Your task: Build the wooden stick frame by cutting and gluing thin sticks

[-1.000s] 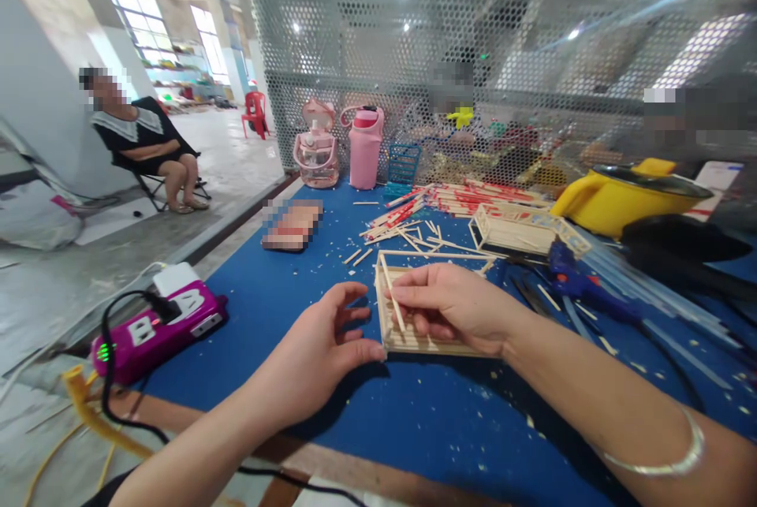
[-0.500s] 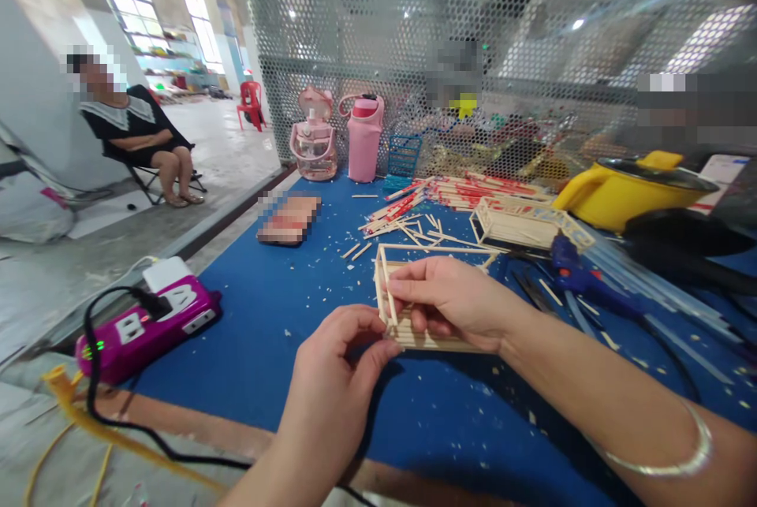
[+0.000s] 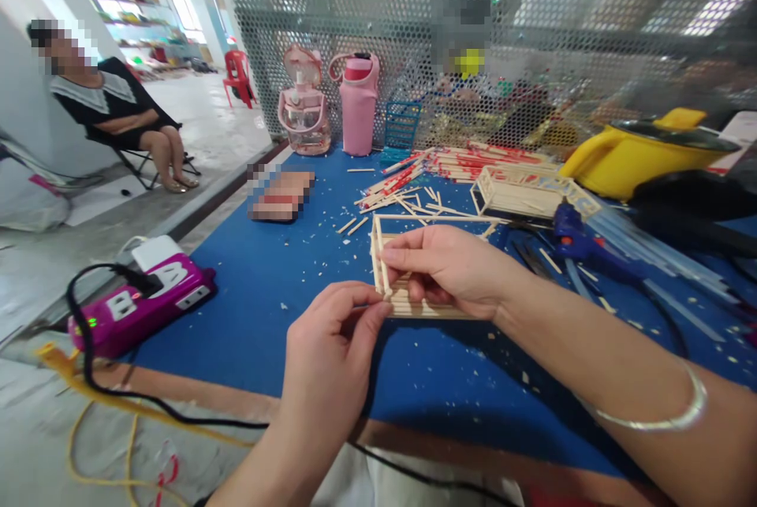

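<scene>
A small open-topped frame (image 3: 414, 308) of pale wooden sticks, with a slatted floor, sits on the blue counter (image 3: 248, 318) in front of the person. At its left end, the right hand (image 3: 455, 266) has its grip closed on a thin stick (image 3: 380, 235) that slants toward the person. The left hand (image 3: 331, 349) pinches with thumb and forefinger at the near left corner, by the stick's lower end; which piece it holds is hidden. The right hand covers much of the frame's inside, so what lies there cannot be told.

Beyond it are loose cut sticks (image 3: 408, 203) and a heap of red-marked sticks (image 3: 485, 164). A second wooden frame (image 3: 517, 199), with a flat base, stands behind to the right, and a blue glue gun (image 3: 571, 231) lies just in front of it, near the right forearm. Clear rods (image 3: 662, 255) lie beside that, below a yellow pot (image 3: 639, 160) whose dark lid hides its contents.

At the back stand a clear pink bottle (image 3: 304, 128) with its lid raised, a solid pink bottle (image 3: 358, 117) and a teal basket (image 3: 403, 124), against a perforated screen (image 3: 367, 10). A purple power strip (image 3: 147, 302) carrying a white adapter (image 3: 154, 255) lies at far left.
</scene>
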Available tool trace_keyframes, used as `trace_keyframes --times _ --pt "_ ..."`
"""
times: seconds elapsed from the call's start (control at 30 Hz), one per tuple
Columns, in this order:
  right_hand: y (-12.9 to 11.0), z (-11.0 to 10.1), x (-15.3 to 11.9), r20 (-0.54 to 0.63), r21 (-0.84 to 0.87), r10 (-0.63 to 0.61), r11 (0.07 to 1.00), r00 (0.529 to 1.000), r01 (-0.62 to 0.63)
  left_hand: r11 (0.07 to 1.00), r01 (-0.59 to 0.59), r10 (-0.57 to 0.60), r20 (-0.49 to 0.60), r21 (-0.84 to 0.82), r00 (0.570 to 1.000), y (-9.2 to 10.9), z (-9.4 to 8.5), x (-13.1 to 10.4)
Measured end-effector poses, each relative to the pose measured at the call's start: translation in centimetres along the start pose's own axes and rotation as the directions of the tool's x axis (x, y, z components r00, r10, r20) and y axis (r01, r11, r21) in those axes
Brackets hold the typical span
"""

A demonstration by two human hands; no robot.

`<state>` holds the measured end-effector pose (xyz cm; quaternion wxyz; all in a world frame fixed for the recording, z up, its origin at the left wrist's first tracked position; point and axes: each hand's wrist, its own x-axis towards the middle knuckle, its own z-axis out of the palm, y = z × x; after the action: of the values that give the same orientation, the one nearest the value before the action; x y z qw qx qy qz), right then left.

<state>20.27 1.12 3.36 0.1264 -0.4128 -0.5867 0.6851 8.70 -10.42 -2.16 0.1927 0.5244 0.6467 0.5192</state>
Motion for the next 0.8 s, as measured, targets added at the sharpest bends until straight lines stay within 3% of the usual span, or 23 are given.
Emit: trace_keyframes --times 0.8 --pt "0.01 0.05 0.10 -0.012 0.096 -0.018 0.995 1.000 0.019 0.999 -0.029 0.029 0.005 0.028 1.000 0.17 -0.10 0.11"
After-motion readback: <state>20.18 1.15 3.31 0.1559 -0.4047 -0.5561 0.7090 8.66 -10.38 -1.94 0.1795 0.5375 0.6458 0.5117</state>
